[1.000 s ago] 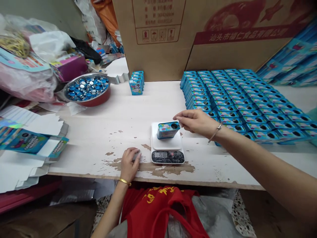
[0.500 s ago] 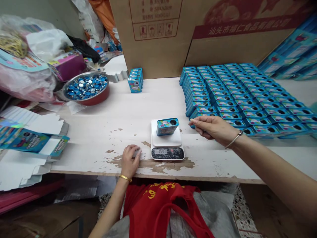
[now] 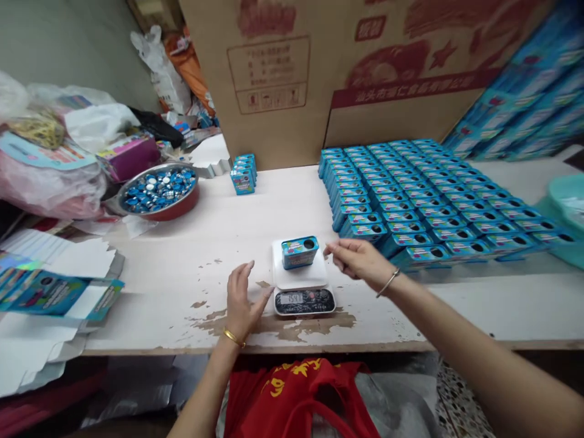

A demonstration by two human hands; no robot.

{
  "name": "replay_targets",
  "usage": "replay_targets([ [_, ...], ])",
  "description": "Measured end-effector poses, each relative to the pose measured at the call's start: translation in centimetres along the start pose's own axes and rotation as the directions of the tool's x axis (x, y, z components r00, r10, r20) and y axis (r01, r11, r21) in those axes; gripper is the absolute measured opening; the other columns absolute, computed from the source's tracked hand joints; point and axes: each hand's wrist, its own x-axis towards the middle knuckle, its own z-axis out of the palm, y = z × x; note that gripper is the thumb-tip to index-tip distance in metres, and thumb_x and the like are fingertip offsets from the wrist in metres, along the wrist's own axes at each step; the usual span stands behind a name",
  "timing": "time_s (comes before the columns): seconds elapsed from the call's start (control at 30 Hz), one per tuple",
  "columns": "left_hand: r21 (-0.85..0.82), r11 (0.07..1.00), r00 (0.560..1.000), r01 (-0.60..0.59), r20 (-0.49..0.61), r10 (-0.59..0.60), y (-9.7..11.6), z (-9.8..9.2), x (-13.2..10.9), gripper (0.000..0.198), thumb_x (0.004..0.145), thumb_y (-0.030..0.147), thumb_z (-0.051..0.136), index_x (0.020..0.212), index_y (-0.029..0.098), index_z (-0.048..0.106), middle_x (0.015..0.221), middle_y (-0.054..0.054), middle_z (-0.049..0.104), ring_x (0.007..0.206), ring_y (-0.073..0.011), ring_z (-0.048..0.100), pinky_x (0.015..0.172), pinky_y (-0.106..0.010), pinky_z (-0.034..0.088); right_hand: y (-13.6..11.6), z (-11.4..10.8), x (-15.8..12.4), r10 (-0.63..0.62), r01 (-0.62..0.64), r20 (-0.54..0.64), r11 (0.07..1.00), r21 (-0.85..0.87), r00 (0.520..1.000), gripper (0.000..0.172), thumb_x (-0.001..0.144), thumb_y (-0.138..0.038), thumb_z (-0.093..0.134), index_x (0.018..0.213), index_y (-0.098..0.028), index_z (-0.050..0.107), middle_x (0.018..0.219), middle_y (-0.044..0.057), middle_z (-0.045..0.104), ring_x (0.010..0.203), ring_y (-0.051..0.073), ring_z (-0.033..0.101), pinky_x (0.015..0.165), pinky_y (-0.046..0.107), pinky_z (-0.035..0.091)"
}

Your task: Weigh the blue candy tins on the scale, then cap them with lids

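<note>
Already many boxes [image 3: 422, 198] stand in rows; one blue box [image 3: 299, 255], apart from them, sits on the scale [image 3: 301, 281]. The left hand [image 3: 241, 302] spreads its fingers; the right hand [image 3: 358, 261] pinches, possibly empty.

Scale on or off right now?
On. The scale shows digits on its display, and a blue box stands on top of it.

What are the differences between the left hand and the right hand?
The left hand is spread open, while the right hand is gathered as in a pinch. The left hand wears a gold-coloured bracelet, the right hand a silver-coloured bangle. Both are beside the scale.
</note>
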Motion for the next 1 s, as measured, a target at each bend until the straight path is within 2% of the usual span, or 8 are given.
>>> replay_targets([
  [0.1,0.074,0.971,0.969,-0.228,0.114,0.219,2.3,0.8,5.5,0.073,0.077,0.045,0.064,0.137,0.018,0.033,0.129,-0.015,0.046,0.121,-0.0289,0.042,0.099,-0.043,0.035,3.8,-0.1,-0.4,0.047,-0.041,-0.070,0.996,0.083,0.996,0.050,0.061,-0.063,0.063,0.073,-0.015,0.058,0.043,-0.007,0.044,0.031,0.004,0.027,0.033,0.019,0.013],
  [0.23,0.091,0.925,0.878,-0.369,0.360,0.315,6.1,2.7,10.7,0.041,0.082,0.034,0.059,0.118,0.018,0.050,0.100,-0.008,0.061,0.094,-0.0229,0.056,0.082,-0.037,0.039,8.3,-1.0,-1.5,0.054,-0.031,-0.179,0.991,0.130,0.982,0.055,0.058,-0.070,0.059,0.070,-0.016,0.056,0.041,-0.007,0.042,0.030,0.004,0.025,0.033,0.020,0.013],
  [0.43,-0.072,0.877,0.805,-0.474,0.369,0.465,12.5,8.1,11.9,0.036,0.081,0.036,0.060,0.112,0.019,0.053,0.099,-0.006,0.062,0.092,-0.0207,0.055,0.080,-0.035,0.035,11.9,-2.5,-2.6,0.026,0.024,-0.290,0.985,0.170,0.957,0.054,0.060,-0.072,0.058,0.065,-0.018,0.055,0.039,-0.007,0.040,0.031,0.006,0.025,0.033,0.022,0.014],
  [0.57,0.004,0.837,0.766,-0.547,0.407,0.499,13.9,13.1,12.2,0.040,0.078,0.036,0.063,0.113,0.019,0.054,0.104,-0.008,0.059,0.096,-0.0239,0.052,0.078,-0.037,0.035,12.6,-3.0,-2.6,-0.002,0.056,-0.310,0.984,0.167,0.951,0.052,0.064,-0.070,0.057,0.064,-0.018,0.055,0.042,-0.006,0.041,0.033,0.006,0.026,0.034,0.022,0.016],
  [0.67,0.080,0.822,0.783,-0.564,0.368,0.501,13.2,15.1,12.2,0.048,0.077,0.040,0.064,0.120,0.020,0.052,0.112,-0.010,0.056,0.101,-0.0260,0.050,0.081,-0.039,0.035,12.7,-3.0,-3.0,-0.018,0.074,-0.305,0.982,0.171,0.952,0.049,0.069,-0.066,0.057,0.070,-0.017,0.058,0.045,-0.006,0.042,0.036,0.007,0.028,0.035,0.021,0.021],
  [0.8,0.060,0.829,0.818,-0.555,0.220,0.532,9.9,14.8,14.6,0.069,0.074,0.057,0.061,0.131,0.023,0.043,0.127,-0.011,0.049,0.116,-0.0267,0.044,0.095,-0.040,0.032,13.5,-2.5,-4.4,-0.092,0.123,-0.345,0.990,0.069,0.934,0.040,0.076,-0.057,0.058,0.076,-0.017,0.064,0.051,-0.003,0.049,0.047,0.010,0.045,0.043,0.019,0.038],
  [0.93,0.304,0.937,0.983,-0.175,0.006,0.181,1.9,12.2,22.3,0.062,0.081,0.048,0.056,0.132,0.016,0.040,0.130,-0.015,0.047,0.122,-0.0274,0.040,0.101,-0.040,0.030,16.3,-3.0,-5.0,-0.216,0.183,-0.417,0.976,-0.120,0.883,0.035,0.073,-0.051,0.062,0.085,-0.020,0.074,0.079,0.005,0.071,0.067,0.017,0.064,0.064,0.018,0.052],
  [1.0,0.466,0.883,0.997,0.057,-0.074,-0.025,-2.7,10.1,26.5,0.058,0.080,0.038,0.057,0.130,0.014,0.041,0.134,-0.016,0.043,0.125,-0.0289,0.037,0.101,-0.041,0.030,17.8,-3.2,-4.7,-0.232,0.193,-0.389,0.972,-0.138,0.892,0.033,0.071,-0.049,0.065,0.087,-0.022,0.076,0.089,0.005,0.073,0.079,0.020,0.068,0.072,0.017,0.053],
])
